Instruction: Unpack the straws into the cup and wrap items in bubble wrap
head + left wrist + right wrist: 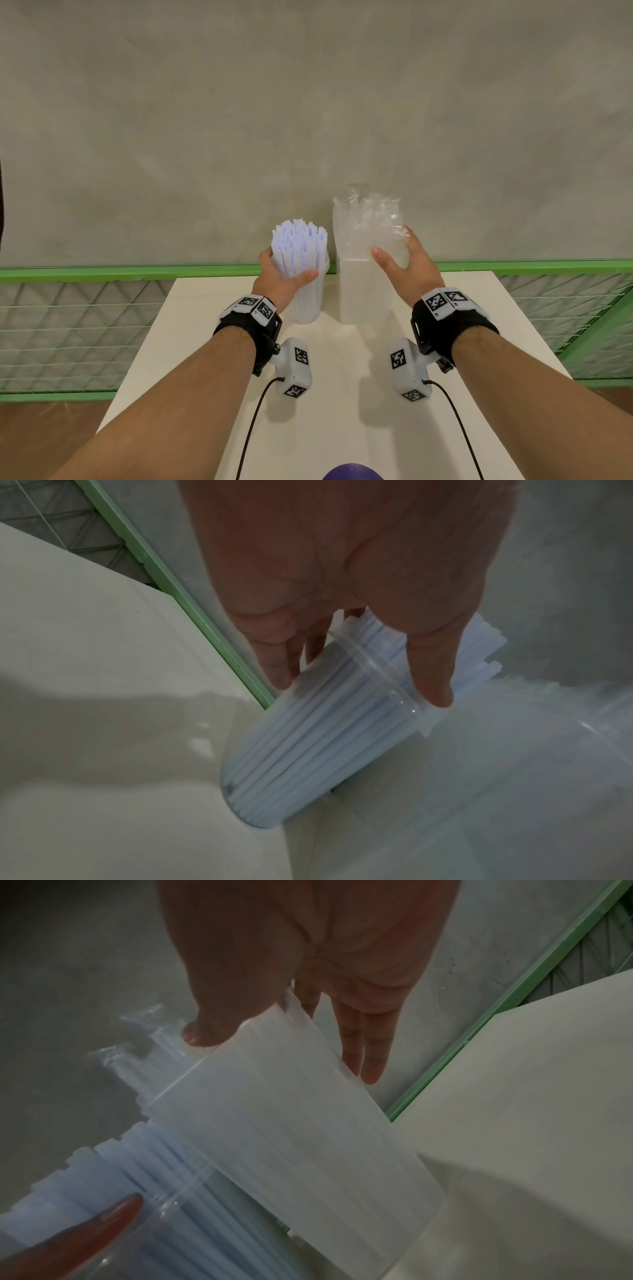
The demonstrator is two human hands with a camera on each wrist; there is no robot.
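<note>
A clear plastic cup (306, 303) stands on the white table (205, 342), packed with pale blue straws (299, 245) that rise above its rim. My left hand (287, 265) grips the cup at the rim, thumb in front and fingers behind; the left wrist view shows that hand (359, 688) on the cup (308, 750). Beside it on the right stands a clear bag of white straws (359, 284), its crumpled top open. My right hand (392, 245) holds the bag near its top. In the right wrist view, the right hand (284, 1053) is on the bag (291, 1137).
A grey wall lies just behind the table's far edge, with a green rail (102, 272) and netting on both sides. A purple object (352, 474) peeks in at the bottom edge. Wrist camera cables hang over the near table.
</note>
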